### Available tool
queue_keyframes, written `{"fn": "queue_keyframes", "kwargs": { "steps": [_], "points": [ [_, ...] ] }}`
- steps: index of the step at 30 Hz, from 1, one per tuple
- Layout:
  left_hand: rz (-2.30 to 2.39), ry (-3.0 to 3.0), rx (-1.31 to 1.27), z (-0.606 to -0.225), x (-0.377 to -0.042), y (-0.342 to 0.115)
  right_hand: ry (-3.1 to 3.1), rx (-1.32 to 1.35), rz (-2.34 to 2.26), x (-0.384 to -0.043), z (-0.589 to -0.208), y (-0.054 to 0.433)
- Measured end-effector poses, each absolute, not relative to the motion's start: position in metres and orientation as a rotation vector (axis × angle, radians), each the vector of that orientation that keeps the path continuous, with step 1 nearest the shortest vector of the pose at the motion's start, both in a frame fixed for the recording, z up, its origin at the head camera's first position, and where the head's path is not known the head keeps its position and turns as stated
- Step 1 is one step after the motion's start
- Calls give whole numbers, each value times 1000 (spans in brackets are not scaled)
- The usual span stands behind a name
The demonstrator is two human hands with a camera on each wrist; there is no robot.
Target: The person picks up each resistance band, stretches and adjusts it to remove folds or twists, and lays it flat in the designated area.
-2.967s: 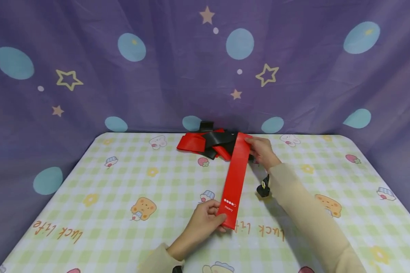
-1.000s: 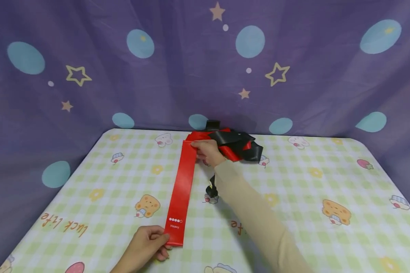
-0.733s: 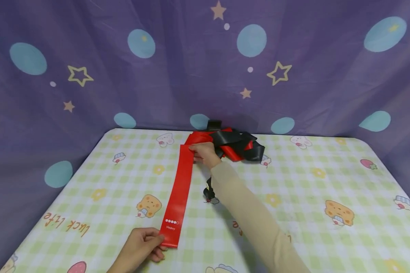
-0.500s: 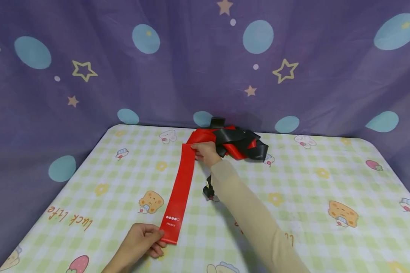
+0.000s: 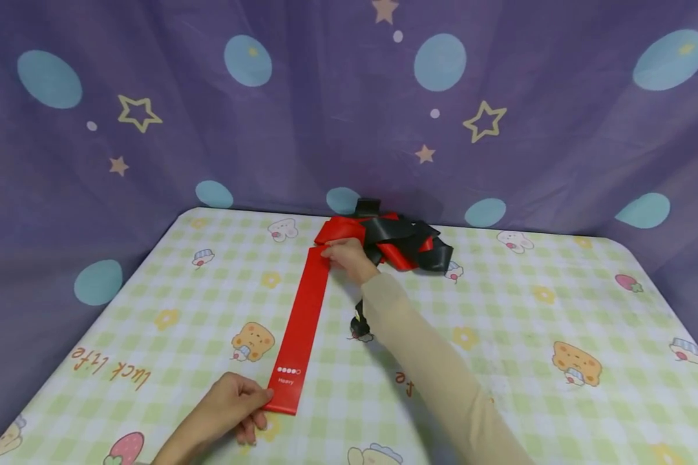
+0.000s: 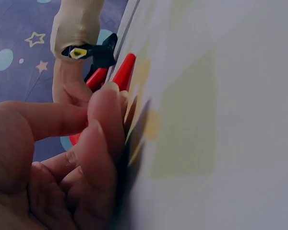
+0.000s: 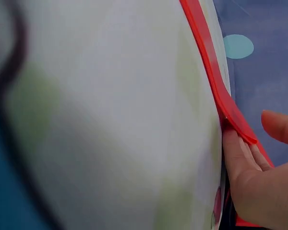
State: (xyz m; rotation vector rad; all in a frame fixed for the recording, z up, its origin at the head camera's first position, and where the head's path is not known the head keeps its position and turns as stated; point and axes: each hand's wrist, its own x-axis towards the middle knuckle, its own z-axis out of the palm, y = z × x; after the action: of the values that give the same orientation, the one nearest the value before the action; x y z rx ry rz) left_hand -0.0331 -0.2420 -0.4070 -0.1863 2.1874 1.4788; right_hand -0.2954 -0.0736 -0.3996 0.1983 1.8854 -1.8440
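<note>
A flat red resistance band printed "Heavy" lies lengthwise on the table in the head view, left of the middle. My left hand pinches its near left corner between thumb and fingers; the left wrist view shows these fingers close to the cloth. At the far end is my right hand. In the right wrist view its straight fingers reach under the band's end, while the thumb stands apart from it. Just behind lies a tangled pile of red and black bands.
A light checked cloth with cartoon prints covers the table. Behind it hangs a purple curtain with stars and ovals, and the band pile lies near the back edge. A black wrist strap hangs below my right sleeve.
Both hands have carried the red band leftward from in front of the pile's right part and laid it down. Lately it has shifted slightly, and my right thumb has come off it.
</note>
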Motion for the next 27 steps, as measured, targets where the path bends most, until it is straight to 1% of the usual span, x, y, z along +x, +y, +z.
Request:
{"fn": "queue_keyframes", "kwargs": {
  "steps": [5,9,15,21,27],
  "points": [
    [1393,2230,-131,-407,-37,-240,1989,134,-1832,-296,-399,-65],
    [1303,2274,-136,-406,-37,-239,2044,77,-1783,-292,-398,-64],
    [1145,2383,-159,-403,-37,-236,2079,128,-1767,-288,-398,-62],
    [966,2496,-290,-403,-33,-230,2129,144,-1705,-290,-398,-54],
    [813,2614,-392,-400,-36,-222,2180,112,-1827,-294,-393,-42]
  ]
}}
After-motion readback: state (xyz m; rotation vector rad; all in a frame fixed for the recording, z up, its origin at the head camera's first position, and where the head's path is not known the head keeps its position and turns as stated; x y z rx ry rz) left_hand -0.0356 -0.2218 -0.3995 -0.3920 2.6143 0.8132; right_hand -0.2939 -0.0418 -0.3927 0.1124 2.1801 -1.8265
